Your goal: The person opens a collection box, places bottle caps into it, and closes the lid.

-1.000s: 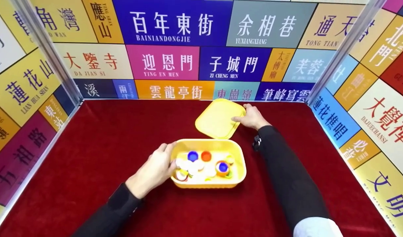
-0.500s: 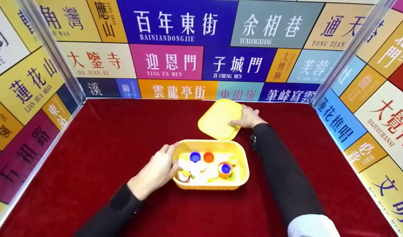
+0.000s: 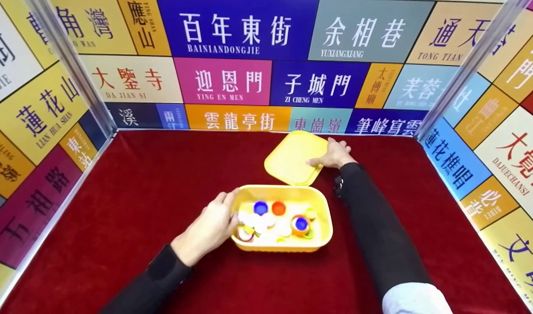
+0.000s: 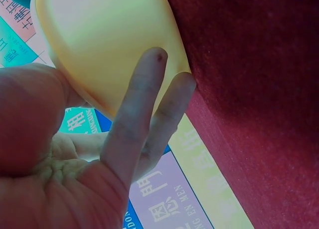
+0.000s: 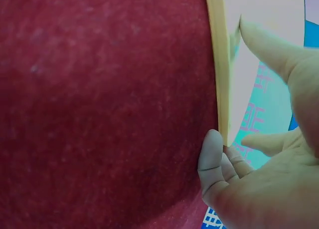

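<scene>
A yellow plastic box (image 3: 283,248) without its lid sits mid-table. Inside it lie a blue cup-like piece (image 3: 260,208), a red one (image 3: 278,208), an orange and blue one (image 3: 300,224) and several white round pieces (image 3: 261,222). My left hand (image 3: 207,229) holds the box's left end, thumb at the rim and fingers against the outer wall (image 4: 107,49). Behind the box a yellow lid (image 3: 294,157) lies flat. With my right hand (image 3: 336,155) I grip its right corner, thumb on the top face and fingertips (image 5: 211,144) at the edge.
Dark red cloth (image 3: 161,174) covers the table. Printed sign panels (image 3: 235,28) stand at the back and both sides, with metal posts (image 3: 471,65) in the corners. The lid lies close to the back panel.
The view has shifted slightly, so everything sits a little farther right. My right thumb and fingers have moved slightly at the lid's corner. The left hand keeps its place on the box.
</scene>
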A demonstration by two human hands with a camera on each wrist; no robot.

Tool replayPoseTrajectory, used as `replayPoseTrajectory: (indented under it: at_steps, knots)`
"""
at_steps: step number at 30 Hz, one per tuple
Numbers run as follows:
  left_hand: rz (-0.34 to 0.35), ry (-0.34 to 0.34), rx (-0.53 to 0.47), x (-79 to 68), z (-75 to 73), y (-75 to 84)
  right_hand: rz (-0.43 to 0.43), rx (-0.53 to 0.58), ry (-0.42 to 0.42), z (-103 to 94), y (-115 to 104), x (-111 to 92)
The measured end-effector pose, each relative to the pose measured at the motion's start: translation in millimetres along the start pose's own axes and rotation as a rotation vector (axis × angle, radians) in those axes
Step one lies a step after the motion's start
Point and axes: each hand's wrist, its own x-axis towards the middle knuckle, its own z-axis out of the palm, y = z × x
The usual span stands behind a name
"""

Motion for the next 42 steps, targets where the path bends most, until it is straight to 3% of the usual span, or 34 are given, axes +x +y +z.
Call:
replayPoseTrajectory:
  at_steps: [8, 17, 26, 33, 42]
  knots:
    - [-0.003, -0.004, -0.004, 0.6, 1.0, 2.5, -0.009, -0.048, -0.001, 4.9, 4, 3]
    - [0.001, 0.003, 0.001, -1.6, 1.0, 2.5, 0.048, 0.057, -0.013, 1.7, 6, 1]
    - [-0.001, 0.01, -0.014, -2.9, -0.1, 0.6, 0.062, 0.484, 0.098, 1.7, 9, -6]
    - [0.008, 0.018, -0.014, -1.9, -0.3, -0.8, 0.061, 0.853, 0.069, 0.0, 5, -22]
    - [0.011, 0.016, -0.013, -0.8, -0.1, -0.8, 0.021, 1.027, 0.165, -4.2, -1, -38]
